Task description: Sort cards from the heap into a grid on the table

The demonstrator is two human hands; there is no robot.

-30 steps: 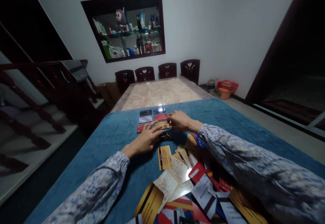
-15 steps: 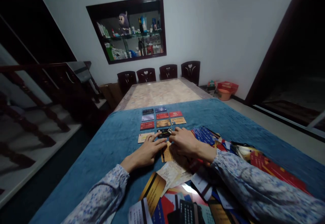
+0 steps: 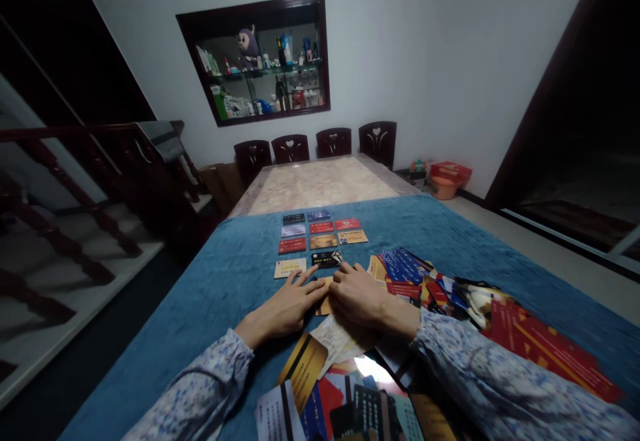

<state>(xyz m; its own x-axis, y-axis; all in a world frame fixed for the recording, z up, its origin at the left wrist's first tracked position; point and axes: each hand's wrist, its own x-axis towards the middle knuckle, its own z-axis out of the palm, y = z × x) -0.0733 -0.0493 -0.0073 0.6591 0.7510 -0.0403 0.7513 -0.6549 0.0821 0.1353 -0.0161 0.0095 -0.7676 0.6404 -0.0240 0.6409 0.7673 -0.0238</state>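
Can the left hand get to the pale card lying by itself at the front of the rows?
Probably yes. The left hand lies flat on the blue cloth, and the pale card is just beyond its fingertips with nothing between them.

Both arms wore long, loose sleeves of pale fabric speckled with small blue flowers; the left hand (image 3: 287,307) and right hand (image 3: 357,294) were bare, without rings.

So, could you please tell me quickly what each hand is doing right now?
Left hand: open, palm down, fingertips on the orange plastic card.
Right hand: open, lying flat over the same card; holding nothing that I can see.
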